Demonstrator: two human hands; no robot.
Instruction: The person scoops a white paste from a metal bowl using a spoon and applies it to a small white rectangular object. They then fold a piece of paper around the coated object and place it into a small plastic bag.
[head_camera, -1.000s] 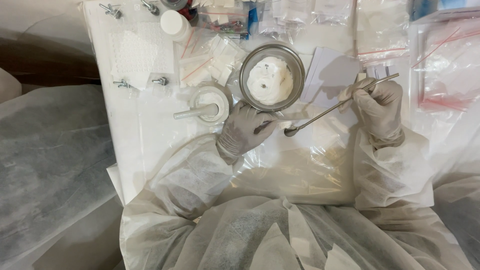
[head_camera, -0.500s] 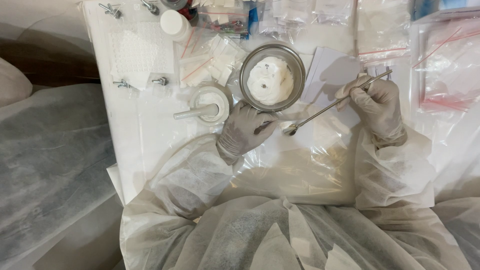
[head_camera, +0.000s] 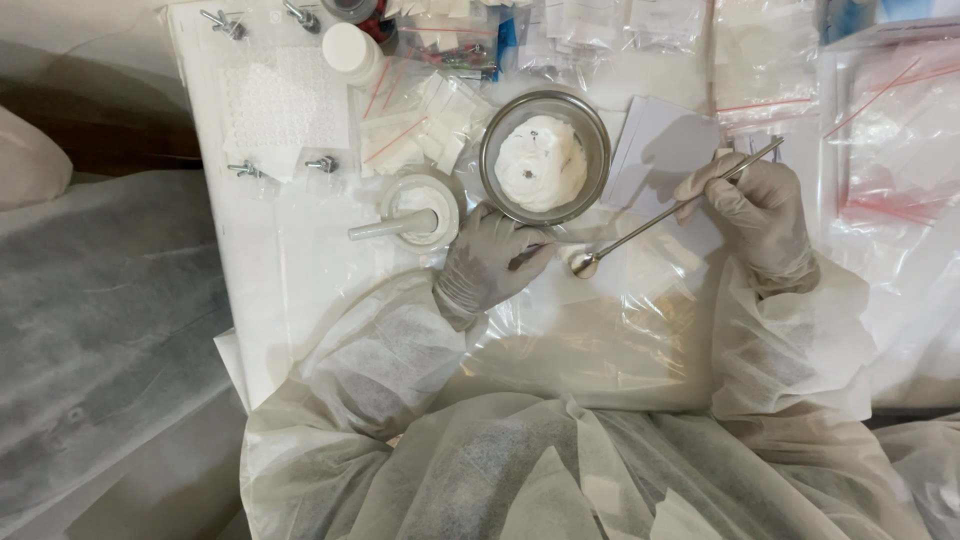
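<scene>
My right hand (head_camera: 752, 205), gloved, grips a long thin metal spoon (head_camera: 660, 215) by its upper shaft; the spoon's small bowl points down-left, close to my left hand. My left hand (head_camera: 490, 255), also gloved, pinches a small dark item between thumb and fingers just below a round metal dish (head_camera: 545, 157). The dish holds a mound of white powder with a dark speck. Both arms wear white protective sleeves.
A white mortar with pestle (head_camera: 415, 212) stands left of the dish. White paper sheets (head_camera: 665, 150) lie under the spoon. A white bottle (head_camera: 352, 50), a white grid plate (head_camera: 285, 105), metal bolts (head_camera: 245, 170) and several clear bags (head_camera: 880, 150) crowd the white table (head_camera: 300, 290).
The spoon's bowl has shifted slightly left toward my left hand's fingertips. My right hand moved a little with it. My left hand stays put.
</scene>
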